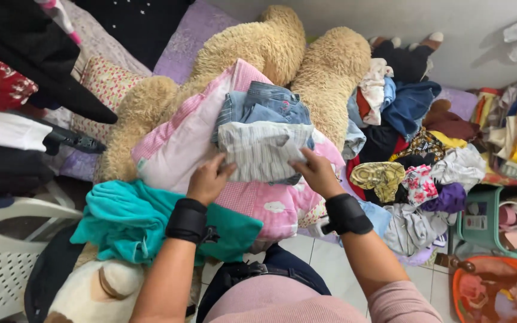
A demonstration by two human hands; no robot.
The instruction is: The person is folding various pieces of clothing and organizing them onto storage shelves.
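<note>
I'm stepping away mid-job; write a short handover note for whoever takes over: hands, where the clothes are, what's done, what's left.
Left hand: gripping the left edge of the folded white striped cloth. Right hand: gripping its right edge. Both wrists wear black bands.
The cloth lies on folded blue denim jeans, stacked on a pink-and-white checked pillow that leans against a big tan plush bear.
Done: striped cloth and jeans look folded and stacked.
Left, probably: the loose heap of mixed clothes on the right and the crumpled teal garment at lower left appear unfolded.
</note>
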